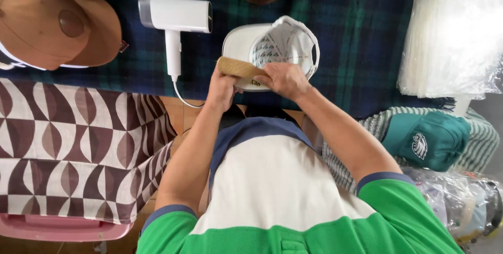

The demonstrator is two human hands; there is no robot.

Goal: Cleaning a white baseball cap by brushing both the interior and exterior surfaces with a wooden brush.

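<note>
White cap (277,44) lies upside down on the worktop (356,34); both hands, left (221,89) and right (285,78), grip a tan strip (238,68), hiding its near rim.

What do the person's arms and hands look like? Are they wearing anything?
Both arms are bare from elbow to fingers: no gloves, watch or rings visible on the left hand or right hand. Short bright green sleeves with navy cuffs belong to a green, cream and navy shirt.
</note>
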